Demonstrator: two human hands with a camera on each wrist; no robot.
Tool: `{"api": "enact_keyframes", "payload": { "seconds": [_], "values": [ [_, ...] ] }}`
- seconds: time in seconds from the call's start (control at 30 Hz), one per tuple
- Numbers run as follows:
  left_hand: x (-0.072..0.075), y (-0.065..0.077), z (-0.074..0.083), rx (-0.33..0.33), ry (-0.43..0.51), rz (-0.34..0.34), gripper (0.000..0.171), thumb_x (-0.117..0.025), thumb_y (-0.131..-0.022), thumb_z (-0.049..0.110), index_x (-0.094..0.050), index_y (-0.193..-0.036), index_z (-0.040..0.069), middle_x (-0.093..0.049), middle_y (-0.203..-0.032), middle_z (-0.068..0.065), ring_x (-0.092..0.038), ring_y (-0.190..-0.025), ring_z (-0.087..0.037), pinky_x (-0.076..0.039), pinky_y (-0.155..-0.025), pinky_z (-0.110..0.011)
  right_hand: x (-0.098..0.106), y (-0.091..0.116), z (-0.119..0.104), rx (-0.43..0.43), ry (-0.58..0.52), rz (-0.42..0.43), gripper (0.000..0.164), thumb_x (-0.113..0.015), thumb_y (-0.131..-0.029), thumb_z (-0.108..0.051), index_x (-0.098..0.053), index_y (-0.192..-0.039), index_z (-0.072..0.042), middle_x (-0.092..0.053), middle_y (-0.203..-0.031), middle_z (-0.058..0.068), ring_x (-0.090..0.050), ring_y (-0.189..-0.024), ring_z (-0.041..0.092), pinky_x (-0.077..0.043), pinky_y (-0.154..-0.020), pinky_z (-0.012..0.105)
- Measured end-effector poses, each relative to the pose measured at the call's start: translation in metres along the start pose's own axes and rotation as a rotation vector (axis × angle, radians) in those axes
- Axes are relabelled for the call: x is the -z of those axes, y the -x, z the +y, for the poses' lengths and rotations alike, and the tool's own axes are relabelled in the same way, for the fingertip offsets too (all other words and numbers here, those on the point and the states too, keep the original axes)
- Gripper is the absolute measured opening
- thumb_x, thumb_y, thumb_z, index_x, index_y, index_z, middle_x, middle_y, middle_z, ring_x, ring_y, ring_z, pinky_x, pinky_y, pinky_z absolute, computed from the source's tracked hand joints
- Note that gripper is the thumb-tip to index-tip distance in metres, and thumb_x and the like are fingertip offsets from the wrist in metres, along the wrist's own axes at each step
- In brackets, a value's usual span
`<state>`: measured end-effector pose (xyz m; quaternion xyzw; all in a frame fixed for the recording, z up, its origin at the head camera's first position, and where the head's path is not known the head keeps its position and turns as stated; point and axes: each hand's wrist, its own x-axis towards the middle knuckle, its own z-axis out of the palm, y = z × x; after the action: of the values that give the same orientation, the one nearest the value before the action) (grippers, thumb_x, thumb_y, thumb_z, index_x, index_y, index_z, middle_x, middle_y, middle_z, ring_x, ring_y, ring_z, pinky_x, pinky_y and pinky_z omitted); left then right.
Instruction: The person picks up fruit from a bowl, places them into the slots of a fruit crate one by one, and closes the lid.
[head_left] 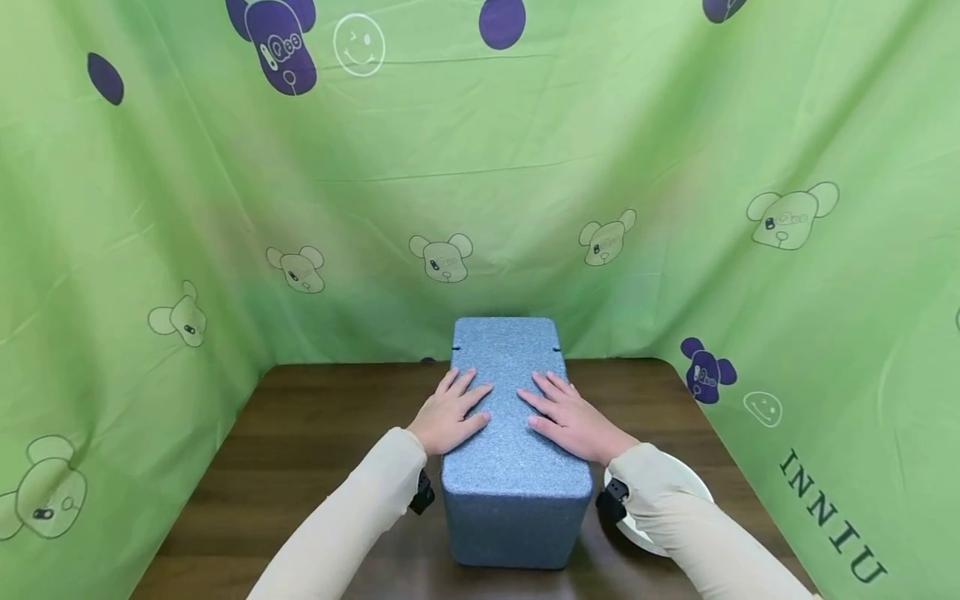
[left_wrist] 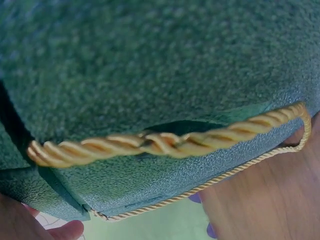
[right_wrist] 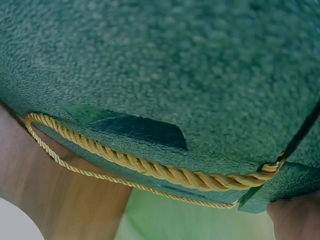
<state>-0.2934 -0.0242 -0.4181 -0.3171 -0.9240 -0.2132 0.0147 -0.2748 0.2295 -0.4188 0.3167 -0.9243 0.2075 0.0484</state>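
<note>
A blue-grey foam box (head_left: 510,529) with a lid (head_left: 517,462) stands lengthwise on the table. My left hand (head_left: 447,417) rests on the lid's left edge with its fingers spread and straight. On the opposite edge lies my right hand (head_left: 573,421), its fingers fanned flat over the top. A gold twisted rope (left_wrist: 125,147) runs along the box's side below the left hand in the left wrist view. Another stretch of gold rope (right_wrist: 165,172) hangs on the side under the right hand, next to a dark recess (right_wrist: 145,131). Neither hand touches the rope.
A round white dish (head_left: 686,479) sits on the brown wooden table (head_left: 300,467) right of the box, partly hidden by the right sleeve (head_left: 697,521). Green printed cloth (head_left: 525,167) hangs around the table's back and sides.
</note>
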Motion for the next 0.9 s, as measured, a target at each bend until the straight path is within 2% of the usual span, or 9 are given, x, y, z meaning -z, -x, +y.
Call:
{"api": "enact_keyframes", "payload": {
  "seconds": [0.1,0.3,0.63,0.73,0.9],
  "values": [
    [0.000,0.000,-0.001,-0.009,0.014,0.024,0.051,-0.043,-0.099,0.035,-0.044,-0.144,0.012,-0.027,-0.154,-0.018,-0.011,-0.143,-0.040,-0.020,-0.112,-0.054,0.001,-0.002,0.002,-0.001,-0.038,0.012,0.051,-0.047,-0.099,-0.031,-0.045,-0.142,-0.003,-0.026,-0.151,0.027,-0.013,-0.140,0.047,-0.013,-0.109,0.062],
    [-0.003,0.000,-0.002,-0.031,0.062,0.079,0.049,-0.046,-0.097,0.031,-0.048,-0.142,0.010,-0.030,-0.152,-0.020,-0.012,-0.143,-0.042,-0.021,-0.111,-0.055,-0.002,-0.003,0.005,0.004,-0.120,0.088,0.046,-0.049,-0.099,-0.024,-0.050,-0.138,-0.001,-0.031,-0.149,0.026,-0.015,-0.139,0.050,-0.013,-0.107,0.065],
    [-0.008,0.006,-0.003,-0.011,0.128,0.073,0.048,-0.046,-0.096,0.029,-0.050,-0.141,0.012,-0.029,-0.152,-0.019,-0.010,-0.143,-0.041,-0.019,-0.111,-0.057,-0.013,0.005,0.005,0.011,-0.168,0.134,0.044,-0.053,-0.096,-0.021,-0.053,-0.136,-0.002,-0.035,-0.148,0.026,-0.017,-0.138,0.050,-0.016,-0.105,0.067],
    [-0.006,0.006,-0.002,-0.005,0.121,0.057,0.049,-0.046,-0.096,0.030,-0.049,-0.141,0.012,-0.029,-0.153,-0.018,-0.009,-0.144,-0.040,-0.019,-0.111,-0.056,-0.013,0.007,0.005,0.024,-0.127,0.133,0.044,-0.054,-0.094,-0.019,-0.053,-0.135,-0.002,-0.036,-0.147,0.026,-0.019,-0.137,0.051,-0.018,-0.104,0.067],
    [-0.004,0.002,-0.002,0.009,0.059,0.018,0.050,-0.045,-0.097,0.034,-0.048,-0.142,0.014,-0.029,-0.153,-0.017,-0.012,-0.143,-0.040,-0.025,-0.109,-0.056,-0.008,0.005,0.003,0.068,0.025,0.079,0.046,-0.050,-0.096,-0.023,-0.051,-0.138,-0.003,-0.037,-0.146,0.026,-0.023,-0.136,0.051,-0.022,-0.105,0.065]
  ]
}}
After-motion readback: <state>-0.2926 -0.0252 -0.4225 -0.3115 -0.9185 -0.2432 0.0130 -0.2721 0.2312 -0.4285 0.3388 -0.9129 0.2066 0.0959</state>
